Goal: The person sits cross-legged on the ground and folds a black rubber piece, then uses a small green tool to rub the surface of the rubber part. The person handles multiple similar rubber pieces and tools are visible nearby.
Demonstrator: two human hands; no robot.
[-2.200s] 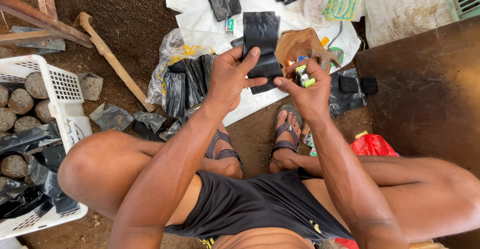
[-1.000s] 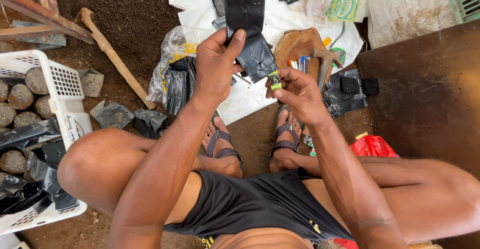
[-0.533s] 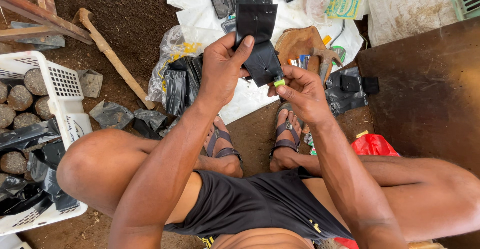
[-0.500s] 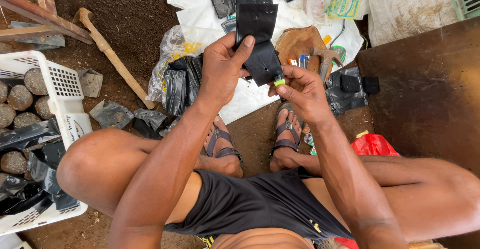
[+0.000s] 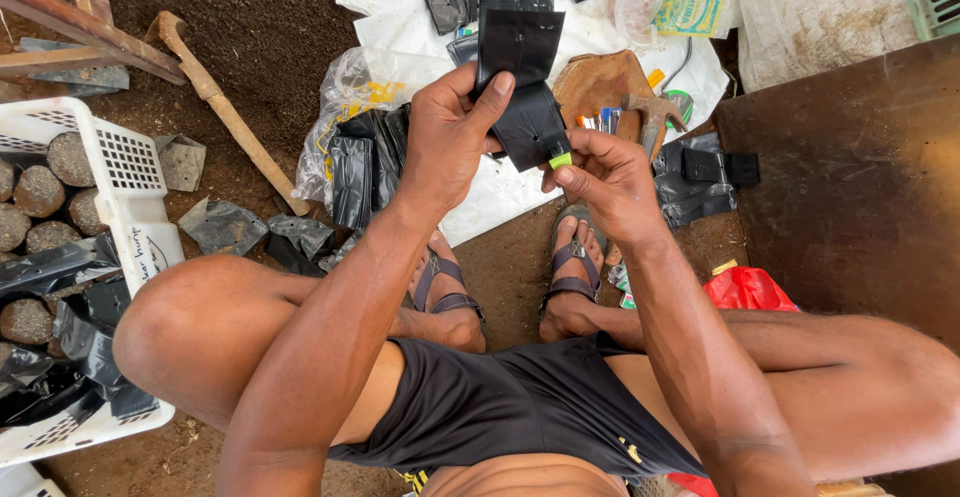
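Since half a second ago, our left hand (image 5: 447, 137) has lifted the black plastic bag (image 5: 522, 72) a touch higher, thumb now pressed on its upper part, while our right hand (image 5: 608, 179) stays pinched at the bag's lower corner around a small green-tipped piece (image 5: 561, 159). We squat in sandals (image 5: 572, 267) over a white sheet (image 5: 500, 197) strewn with more black bags, a hammer (image 5: 655, 117) just beside them, a white crate (image 5: 120, 207) to our left. We judge the corner work is under way; the next move calls for steady fingers and a taut bag.
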